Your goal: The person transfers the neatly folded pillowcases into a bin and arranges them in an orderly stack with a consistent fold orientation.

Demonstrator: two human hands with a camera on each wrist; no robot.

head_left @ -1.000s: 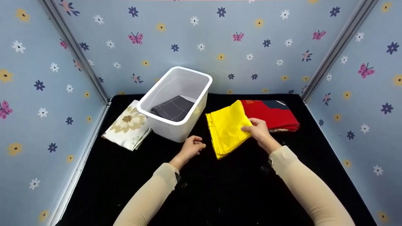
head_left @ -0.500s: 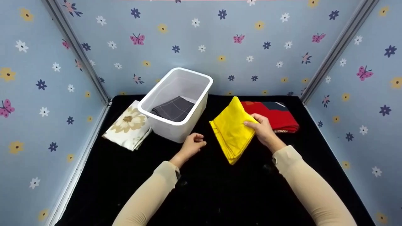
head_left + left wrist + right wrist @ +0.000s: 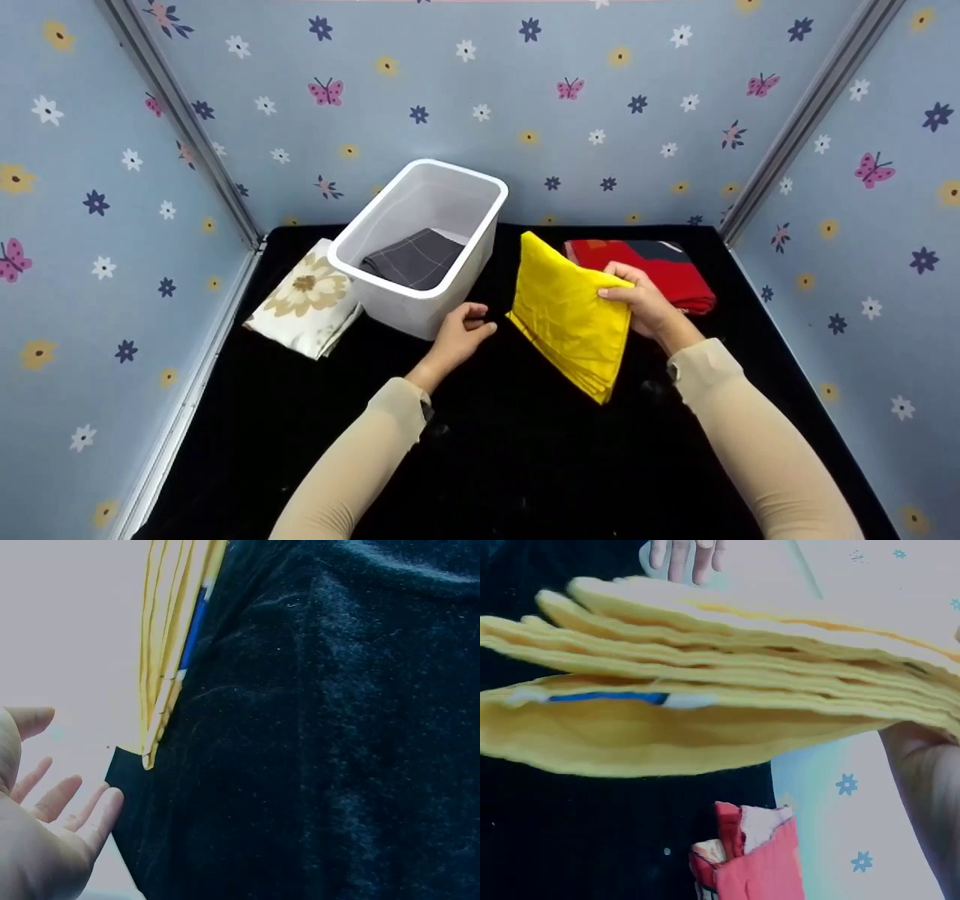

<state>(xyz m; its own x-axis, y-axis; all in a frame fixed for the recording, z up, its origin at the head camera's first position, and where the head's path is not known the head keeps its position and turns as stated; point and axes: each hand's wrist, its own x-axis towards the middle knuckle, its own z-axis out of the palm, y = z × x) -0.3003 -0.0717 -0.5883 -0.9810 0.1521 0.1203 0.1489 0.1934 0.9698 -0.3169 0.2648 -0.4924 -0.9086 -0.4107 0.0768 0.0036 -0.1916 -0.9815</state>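
My right hand (image 3: 643,300) pinches the right edge of a folded yellow cloth (image 3: 574,311), thumb on the near face. The cloth is tilted up over the black surface, its lower corner hanging toward me. In the right wrist view, the stacked folds of the yellow cloth (image 3: 705,660) show edge-on with a blue and white strip. My left hand (image 3: 457,337) holds nothing, fingers loosely bent, just in front of a white plastic bin (image 3: 409,311). The left wrist view shows that left hand (image 3: 52,825) with fingers spread, apart from the cloth. Inside the bin lies a dark grey checked cloth (image 3: 416,259).
A folded white cloth with a beige flower print (image 3: 304,300) lies left of the bin. Behind the right hand is a folded red cloth (image 3: 652,266). Flower-patterned walls (image 3: 480,90) bound the black-covered table (image 3: 510,465) at the back and both sides.
My right hand has moved slightly right and toward me, tilting the yellow cloth from nearly flat to more upright, away from the red cloth's left part. The left hand has barely moved.
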